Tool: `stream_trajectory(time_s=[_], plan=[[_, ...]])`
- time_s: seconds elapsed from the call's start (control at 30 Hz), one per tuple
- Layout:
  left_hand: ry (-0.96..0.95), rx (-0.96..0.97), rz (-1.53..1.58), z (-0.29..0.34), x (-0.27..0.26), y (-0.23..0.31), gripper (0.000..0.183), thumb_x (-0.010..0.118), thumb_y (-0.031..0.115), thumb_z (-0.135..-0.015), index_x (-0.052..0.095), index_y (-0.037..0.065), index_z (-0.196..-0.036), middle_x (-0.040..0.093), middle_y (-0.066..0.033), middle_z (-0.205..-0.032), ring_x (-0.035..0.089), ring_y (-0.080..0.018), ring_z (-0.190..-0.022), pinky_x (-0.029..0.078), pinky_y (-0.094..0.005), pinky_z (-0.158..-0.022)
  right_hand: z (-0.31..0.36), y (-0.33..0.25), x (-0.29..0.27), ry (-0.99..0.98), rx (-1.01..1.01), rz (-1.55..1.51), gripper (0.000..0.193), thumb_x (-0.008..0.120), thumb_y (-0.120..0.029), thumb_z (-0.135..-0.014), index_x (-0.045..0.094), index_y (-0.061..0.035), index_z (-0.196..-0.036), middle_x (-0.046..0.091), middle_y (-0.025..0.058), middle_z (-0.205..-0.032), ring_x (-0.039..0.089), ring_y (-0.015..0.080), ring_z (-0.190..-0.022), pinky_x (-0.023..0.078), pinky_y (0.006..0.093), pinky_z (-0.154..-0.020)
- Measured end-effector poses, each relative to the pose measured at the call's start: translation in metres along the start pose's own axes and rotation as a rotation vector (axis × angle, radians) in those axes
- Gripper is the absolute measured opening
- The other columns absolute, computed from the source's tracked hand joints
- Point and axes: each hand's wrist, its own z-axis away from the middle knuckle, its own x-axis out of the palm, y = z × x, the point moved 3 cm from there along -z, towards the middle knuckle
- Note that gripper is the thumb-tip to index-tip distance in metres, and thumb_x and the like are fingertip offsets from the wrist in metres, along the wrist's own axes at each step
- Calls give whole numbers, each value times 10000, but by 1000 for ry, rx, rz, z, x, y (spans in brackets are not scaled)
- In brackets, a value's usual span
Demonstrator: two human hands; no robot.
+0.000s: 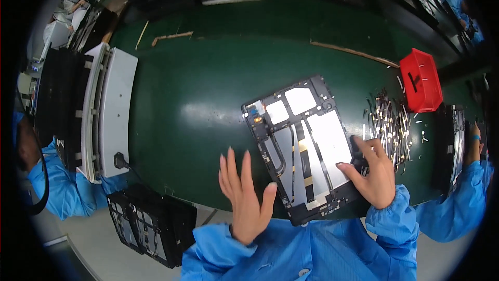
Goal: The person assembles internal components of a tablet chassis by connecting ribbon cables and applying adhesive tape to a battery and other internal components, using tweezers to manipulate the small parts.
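Note:
An opened tablet housing (304,148) lies slightly turned on the green table, close in front of me. It has a black frame, silver plates, thin black ribbon cables and a small patch of blue and orange parts at its far left corner. My right hand (377,174) grips its right edge, thumb over the silver plate and fingers bent at the side. Something dark shows under those fingers, too covered to name. My left hand (241,198) is beside the lower left edge, fingers spread, holding nothing.
A pile of ribbon cables (387,130) lies right of the housing, near a red bin (421,81). A white slab-like stand (117,109) is at left, by a black plug (120,161). Stacked housings (150,224) sit lower left. Co-workers' blue sleeves (452,203) appear at both sides.

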Motion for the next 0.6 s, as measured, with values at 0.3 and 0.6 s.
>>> stream_trajectory(time_s=[0.3, 0.6], plan=[[41, 91, 188, 19, 0, 18, 642, 453, 440, -909, 416, -63, -1306, 190, -254, -1454, 130, -454, -1342, 106, -538, -1066, 0, 6, -2, -108, 150, -878, 541, 679, -131, -812, 479, 14, -1294, 602, 50, -935, 570, 105, -794, 457, 247, -718], [33, 143, 298, -22, 7, 19, 667, 571, 328, -861, 312, -17, -1369, 166, -260, -1447, 153, -449, -1329, 150, -519, -1068, -121, 6, -71, 181, 59, -1127, 587, 626, -154, -830, 409, 1, -1353, 540, 137, -1241, 550, 172, -1063, 422, 286, -927]])
